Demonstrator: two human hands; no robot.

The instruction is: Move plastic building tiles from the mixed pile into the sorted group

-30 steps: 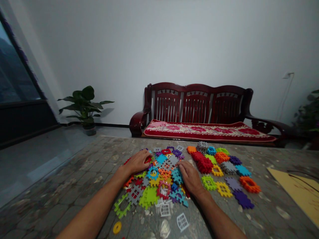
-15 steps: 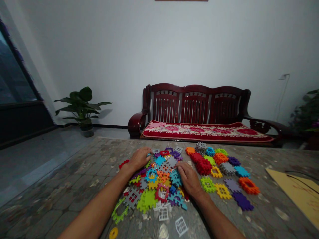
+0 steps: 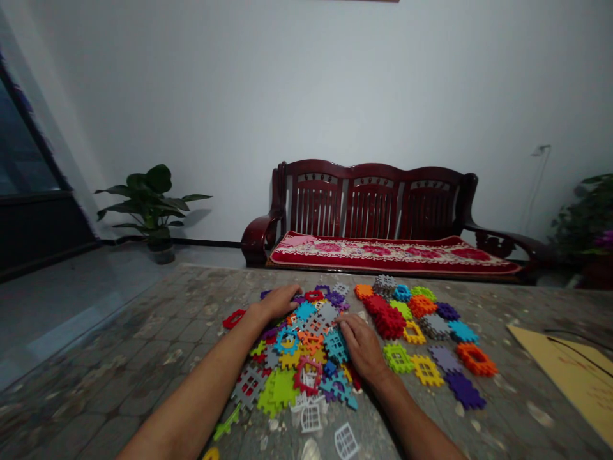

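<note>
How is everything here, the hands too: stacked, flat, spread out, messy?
Colorful pile: jumbled, overlapping
Left hand: palm down, over pile's far left
Right hand: at pile's right edge
Red pieces: stacked
Yellow sheet: flat
Bench cover: spread out
Plant: upright

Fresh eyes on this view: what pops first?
First, the bright pile of toothed pieces on the table, between the left hand and the right hand. More pieces, some stacked, lie right of the right hand. Beyond the table, a dark red bench with a floral cover.
</note>
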